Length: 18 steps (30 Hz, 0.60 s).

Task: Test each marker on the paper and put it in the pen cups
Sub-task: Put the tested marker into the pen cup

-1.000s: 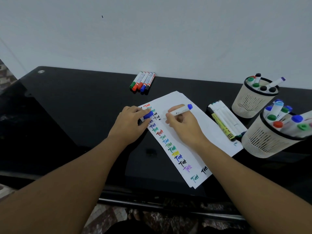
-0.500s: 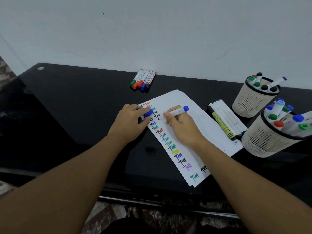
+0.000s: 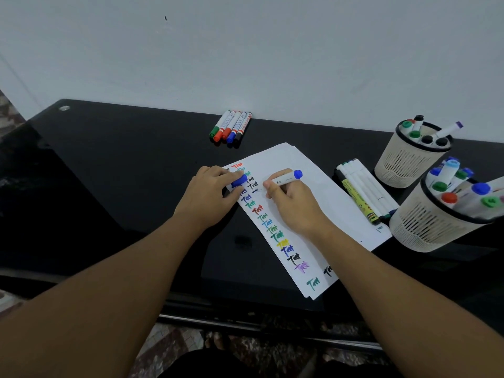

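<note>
Here, right hand [image 3: 293, 204] gripping blue marker [image 3: 285, 178], tip on paper [image 3: 327, 197]; left hand [image 3: 211, 196] pinching cap [image 3: 239, 181], pressing sheet. Likely risks: smeared ink, loosened sheet sliding, crowded near cup [image 3: 425, 227] tipping.

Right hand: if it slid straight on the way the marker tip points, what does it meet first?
Likely the left hand pinching the blue cap, after bare paper. The right hand aims its marker leftward; depth is unclear.
</note>
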Motion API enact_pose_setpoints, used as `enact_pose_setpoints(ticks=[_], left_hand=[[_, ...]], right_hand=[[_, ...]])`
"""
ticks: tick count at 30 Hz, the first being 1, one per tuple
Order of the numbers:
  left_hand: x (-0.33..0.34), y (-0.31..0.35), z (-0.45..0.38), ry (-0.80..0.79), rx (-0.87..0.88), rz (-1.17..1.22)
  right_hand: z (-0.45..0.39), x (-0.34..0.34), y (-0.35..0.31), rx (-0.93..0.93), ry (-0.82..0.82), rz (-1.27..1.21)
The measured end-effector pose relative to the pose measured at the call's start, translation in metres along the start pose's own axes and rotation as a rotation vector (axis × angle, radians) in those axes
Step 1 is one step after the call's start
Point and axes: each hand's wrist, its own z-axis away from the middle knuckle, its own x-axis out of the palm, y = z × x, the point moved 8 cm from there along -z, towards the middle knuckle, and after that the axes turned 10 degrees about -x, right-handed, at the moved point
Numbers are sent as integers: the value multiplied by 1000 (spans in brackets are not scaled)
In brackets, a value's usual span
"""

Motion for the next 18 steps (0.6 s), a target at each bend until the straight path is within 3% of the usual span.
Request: enact_pose_setpoints(ticks=[18], left_hand=[[-1, 0, 0, -3, -3, 21]], right_hand=[[2, -4, 2, 25, 36, -34]])
